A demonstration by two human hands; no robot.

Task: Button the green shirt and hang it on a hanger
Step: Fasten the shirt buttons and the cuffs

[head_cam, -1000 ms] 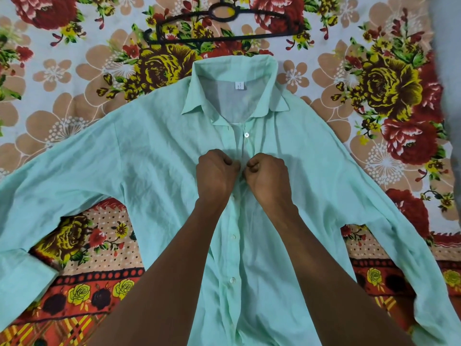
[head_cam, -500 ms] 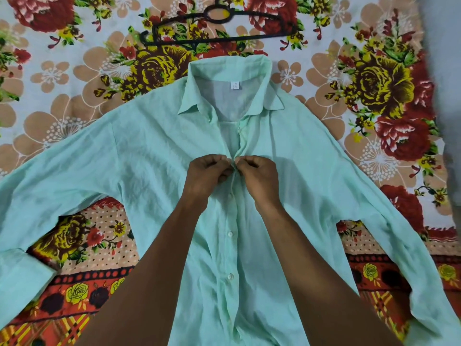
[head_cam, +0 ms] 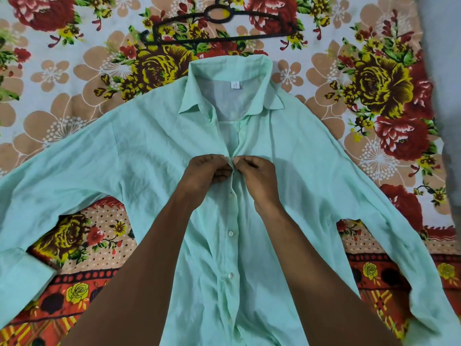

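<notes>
While the green shirt (head_cam: 154, 156) lies flat and face up on a flowery bedsheet (head_cam: 374, 78), both hands meet at its front, a little way below the collar (head_cam: 229, 71). The left hand (head_cam: 203, 174) has its fingers curled in, and it pinches the edge of the shirt front on its side. The right hand (head_cam: 258, 176) is curled the same way and pinches the other edge. The two hands almost touch, knuckle to knuckle, right on the line where the shirt closes. What sits between the fingertips is too small to make out.

Below the hands, three small white buttons (head_cam: 230, 233) show in a row down the middle of the shirt, and the front looks closed there. Above the hands, the shirt is open up to the collar, and a small white label (head_cam: 235, 84) shows inside the neck. Both sleeves spread out wide to the sides. The left cuff lies near the left edge of the view.

A black hanger (head_cam: 219, 23) lies flat on the bedsheet just past the collar, apart from the shirt. No hand touches it. The bedsheet has big red, yellow and tan flowers on it.
</notes>
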